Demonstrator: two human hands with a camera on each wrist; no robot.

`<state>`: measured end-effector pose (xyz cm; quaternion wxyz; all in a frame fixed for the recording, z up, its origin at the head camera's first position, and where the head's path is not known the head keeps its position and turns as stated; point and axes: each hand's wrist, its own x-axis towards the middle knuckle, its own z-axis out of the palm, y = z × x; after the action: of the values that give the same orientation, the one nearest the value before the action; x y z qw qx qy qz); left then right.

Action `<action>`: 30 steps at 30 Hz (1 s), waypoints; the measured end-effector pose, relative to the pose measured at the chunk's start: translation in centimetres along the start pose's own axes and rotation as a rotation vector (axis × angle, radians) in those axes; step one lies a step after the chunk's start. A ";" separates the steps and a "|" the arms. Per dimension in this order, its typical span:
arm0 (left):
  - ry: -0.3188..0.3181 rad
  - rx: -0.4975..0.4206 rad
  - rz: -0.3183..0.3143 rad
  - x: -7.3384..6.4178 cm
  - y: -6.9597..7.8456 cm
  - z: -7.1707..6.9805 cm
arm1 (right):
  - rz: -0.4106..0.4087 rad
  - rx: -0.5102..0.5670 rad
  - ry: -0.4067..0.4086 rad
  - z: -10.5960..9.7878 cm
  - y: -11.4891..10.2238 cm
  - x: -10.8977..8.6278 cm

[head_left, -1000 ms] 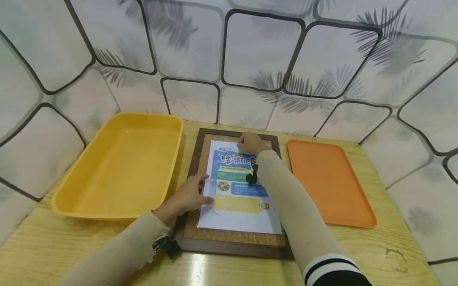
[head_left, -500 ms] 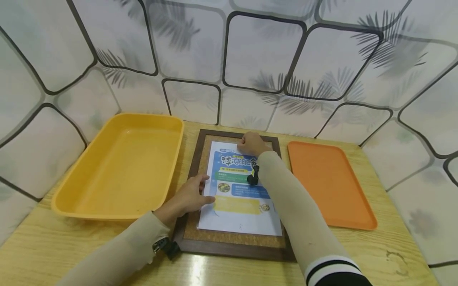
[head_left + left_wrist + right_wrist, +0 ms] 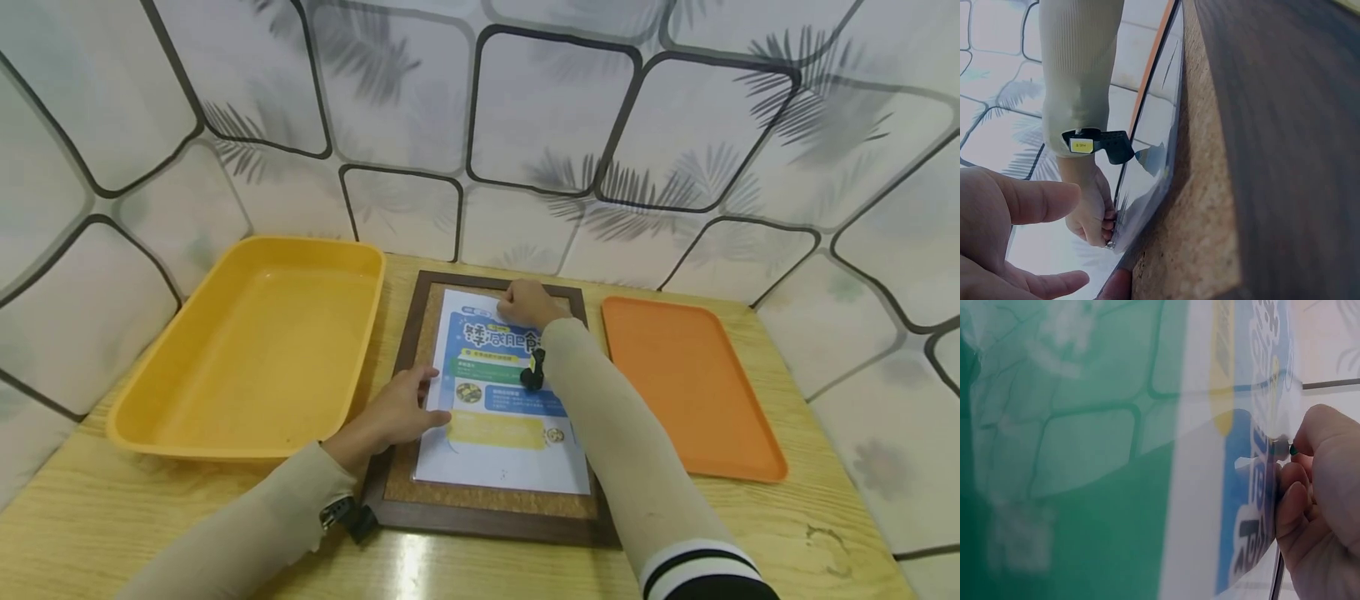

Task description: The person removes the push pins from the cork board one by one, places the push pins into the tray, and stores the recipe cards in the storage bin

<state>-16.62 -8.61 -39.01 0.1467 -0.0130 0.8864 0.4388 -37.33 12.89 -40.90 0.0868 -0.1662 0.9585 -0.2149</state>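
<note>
A glossy, laminated-looking poster (image 3: 495, 467) in blue, white and yellow lies over a cork board (image 3: 480, 497) with a dark brown frame (image 3: 495, 521). At its top edge, my right hand (image 3: 527, 303) pinches a small green push pin (image 3: 1293, 450) between thumb and finger; most of the pin is hidden. My left hand (image 3: 401, 407) rests at the poster's left edge, thumb and fingers spread and extended. From the left wrist, the left thumb (image 3: 1041, 200) and fingers show near the sheet, whose edge bows up off the cork (image 3: 1191, 212). The right forearm covers the poster's right side.
On the left stands a deep yellow tray (image 3: 315, 446) with raised walls. A shallow orange tray (image 3: 693, 383) lies to the right of the board. All rest on a wooden table (image 3: 817, 517), with a patterned wall covering (image 3: 525, 108) close behind and at both sides.
The poster's top edge sits slightly higher in the head view than half a second ago. Both hands keep nearly the same places.
</note>
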 end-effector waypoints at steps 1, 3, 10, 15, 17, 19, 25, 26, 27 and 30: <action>-0.002 0.001 -0.001 0.0 0.0 0.0 | 0.003 0.001 0.000 0.0 0.0 0.0; -0.004 0.004 -0.004 0.0 0.0 0.0 | 0.020 -0.006 0.010 0.1 0.0 -0.1; -0.009 0.004 -0.015 0.0 0.2 0.1 | 0.020 -0.061 0.043 0.2 -0.2 -0.4; -0.010 0.005 -0.019 -0.1 0.3 0.1 | -0.024 -0.089 0.043 0.3 -0.3 -0.4; -0.009 0.006 -0.019 -0.1 0.3 0.1 | -0.031 -0.088 0.047 0.3 -0.4 -0.4; -0.009 0.008 -0.019 -0.1 0.3 0.1 | -0.028 -0.083 0.047 0.3 -0.5 -0.4; -0.014 0.008 -0.025 -0.1 0.3 0.0 | -0.014 -0.090 0.021 0.4 -0.7 -0.2; -0.016 0.008 -0.024 -0.1 0.3 0.0 | -0.014 -0.092 0.015 0.4 -0.7 -0.1; -0.016 0.008 -0.023 -0.1 0.3 0.0 | -0.019 -0.098 0.010 0.4 -0.7 -0.1; -0.018 0.006 -0.013 -0.1 0.2 0.0 | -0.031 -0.105 -0.001 0.3 -0.8 -0.1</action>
<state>-16.58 -8.50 -38.85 0.1577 -0.0143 0.8864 0.4351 -36.92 12.10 -40.78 0.0752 -0.1855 0.9657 -0.1655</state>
